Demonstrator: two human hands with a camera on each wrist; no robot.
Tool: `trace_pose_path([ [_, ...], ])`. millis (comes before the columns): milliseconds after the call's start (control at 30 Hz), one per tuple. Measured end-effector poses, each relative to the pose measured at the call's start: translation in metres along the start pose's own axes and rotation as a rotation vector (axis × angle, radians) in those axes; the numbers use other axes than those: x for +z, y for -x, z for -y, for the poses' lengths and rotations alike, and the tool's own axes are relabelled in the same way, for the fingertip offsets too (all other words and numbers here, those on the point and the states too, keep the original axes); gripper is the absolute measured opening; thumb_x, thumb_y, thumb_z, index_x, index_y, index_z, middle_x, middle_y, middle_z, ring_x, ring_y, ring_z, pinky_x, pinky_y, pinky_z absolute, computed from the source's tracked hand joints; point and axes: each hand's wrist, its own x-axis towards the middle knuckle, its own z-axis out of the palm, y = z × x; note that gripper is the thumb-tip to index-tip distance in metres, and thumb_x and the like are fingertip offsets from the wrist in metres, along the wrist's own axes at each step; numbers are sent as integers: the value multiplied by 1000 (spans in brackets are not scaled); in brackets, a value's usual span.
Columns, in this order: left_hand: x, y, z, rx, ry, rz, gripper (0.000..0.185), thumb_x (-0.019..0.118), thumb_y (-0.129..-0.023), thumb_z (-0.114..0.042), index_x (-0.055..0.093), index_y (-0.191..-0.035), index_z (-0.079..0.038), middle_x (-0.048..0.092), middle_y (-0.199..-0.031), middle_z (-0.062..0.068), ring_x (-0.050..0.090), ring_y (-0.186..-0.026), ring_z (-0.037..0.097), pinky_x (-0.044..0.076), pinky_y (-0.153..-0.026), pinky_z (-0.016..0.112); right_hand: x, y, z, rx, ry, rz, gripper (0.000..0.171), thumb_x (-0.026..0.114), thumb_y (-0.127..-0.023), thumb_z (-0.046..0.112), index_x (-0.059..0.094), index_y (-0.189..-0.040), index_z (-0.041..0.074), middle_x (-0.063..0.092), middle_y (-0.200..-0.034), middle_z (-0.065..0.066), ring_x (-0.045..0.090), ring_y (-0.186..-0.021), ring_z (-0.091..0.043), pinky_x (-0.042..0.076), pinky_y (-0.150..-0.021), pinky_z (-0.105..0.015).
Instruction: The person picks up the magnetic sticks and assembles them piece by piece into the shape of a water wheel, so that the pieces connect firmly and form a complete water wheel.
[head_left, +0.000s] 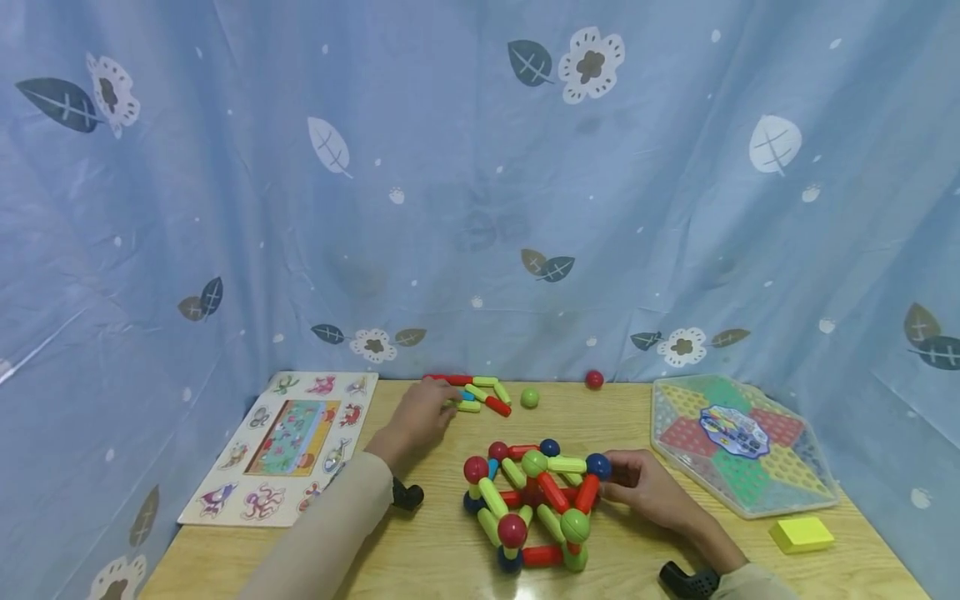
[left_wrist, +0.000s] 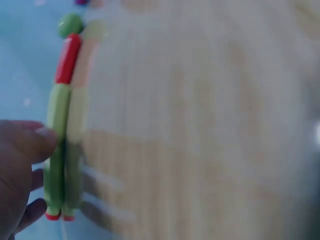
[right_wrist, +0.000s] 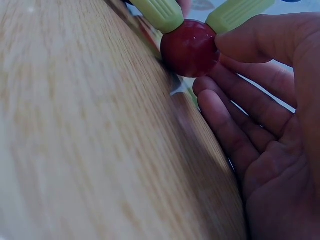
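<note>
A structure of magnetic sticks and balls [head_left: 555, 493] in red, light green and blue stands at the front middle of the table. At its right side is my right hand [head_left: 648, 492]. In the right wrist view, its thumb presses a red ball [right_wrist: 190, 49] where two light green sticks meet, one finger showing behind; the other fingers reach below. My left hand [head_left: 423, 412] is among loose magnetic sticks [head_left: 497, 406] at the back. The left wrist view puts its thumb on a light green stick [left_wrist: 55, 172]; whether it pinches it I cannot tell.
A green ball [head_left: 530, 397] and a red ball [head_left: 594, 380] lie at the back. To the left is a sea-animal puzzle board [head_left: 197, 500]. A hexagonal game box [head_left: 727, 492] and a yellow block [head_left: 801, 535] are at the right. A blue curtain [head_left: 450, 208] hangs behind the table.
</note>
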Motion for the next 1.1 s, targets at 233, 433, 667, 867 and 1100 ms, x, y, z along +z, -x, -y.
trace_pose_path([
  [233,4,6,-11,-53,-137,43,12,73,-104,-9,75,-116,-14,72,-110,6,70,-102,29,60,-96,48,0,-1,0,-2,-1,-8,21,70,-102,-3,76,-121,1,81,-114,0,76,-105,-7,62,-90,-25],
  [433,-4,18,-11,-100,-118,35,21,69,-104,-3,78,-123,-5,76,-122,14,71,-117,35,59,-106,50,0,-2,0,-5,-5,4,20,70,-103,-3,76,-122,1,81,-113,1,75,-103,-7,62,-90,-25],
  [667,-26,42,-18,-364,306,-154,23,71,-106,-9,78,-127,0,81,-114,12,76,-107,28,62,-96,48,0,0,2,12,69,33,26,76,-99,1,77,-124,8,79,-120,-6,74,-113,-10,57,-101,-22],
  [867,-34,81,-45,-700,1047,-221,35,66,-112,-22,69,-138,0,77,-125,19,80,-89,17,64,-70,31,15,-2,6,-56,246,-38,32,86,-96,12,79,-127,17,79,-124,-1,71,-117,-6,56,-103,-20],
  [1100,-36,123,-73,-824,1431,-192,52,58,-116,-25,49,-159,3,62,-150,25,76,-110,17,64,-83,23,39,-8,11,-116,455,-155,38,92,-90,16,78,-121,32,74,-109,16,69,-101,-4,59,-92,-23],
])
